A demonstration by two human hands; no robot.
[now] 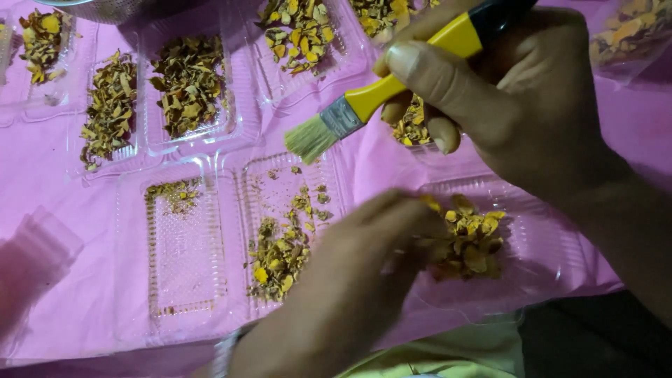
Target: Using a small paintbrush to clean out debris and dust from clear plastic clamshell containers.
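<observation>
Right hand [518, 91] grips a yellow-handled brush [364, 105], bristles hanging over an open clear plastic tray [231, 182] on the pink-covered worktop [42, 175]. Left hand [364, 273], blurred, pinches dried orange-brown flakes [469, 238] in a tray at near right. A careless sweep could scatter flakes onto the cloth. The brush sits just beyond the left hand.

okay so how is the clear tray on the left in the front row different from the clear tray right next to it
The left tray is almost bare, with only a thin scatter of flakes at its far end. The neighbouring tray holds a loose heap of yellow-brown flakes at its near end, close to the left hand. Both are clear, ridged plastic trays on the pink cover.
</observation>
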